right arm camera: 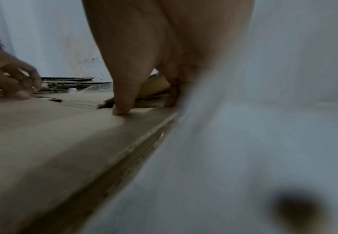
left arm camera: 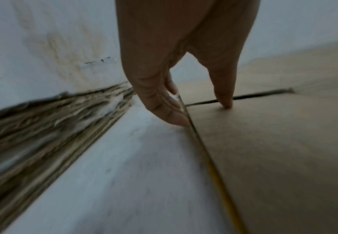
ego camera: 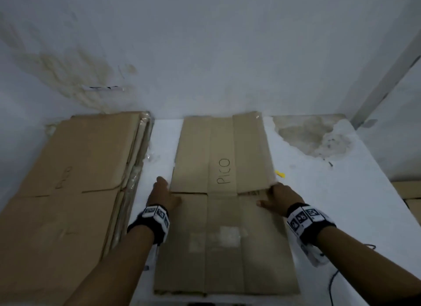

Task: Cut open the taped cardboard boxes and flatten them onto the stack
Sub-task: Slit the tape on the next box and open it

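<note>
A flattened cardboard box (ego camera: 223,214) marked "PICO" lies lengthwise in the middle of the white table (ego camera: 341,203). My left hand (ego camera: 163,194) holds its left edge, with the thumb on top by a flap slit and the fingers (left arm camera: 174,117) against the edge of the box (left arm camera: 274,150). My right hand (ego camera: 279,197) grips the right edge of the box (right arm camera: 54,134), thumb pressed on top, fingers down beside the edge under a slightly raised flap. The stack of flattened boxes (ego camera: 68,180) lies to the left, apart from this box.
A small yellow object (ego camera: 280,174) pokes out from under the box's right edge. The stained wall (ego camera: 205,55) stands right behind. The table surface is torn at the back right (ego camera: 312,137). More cardboard (ego camera: 407,191) sits beyond the table's right edge. A black cable (ego camera: 332,280) lies near right.
</note>
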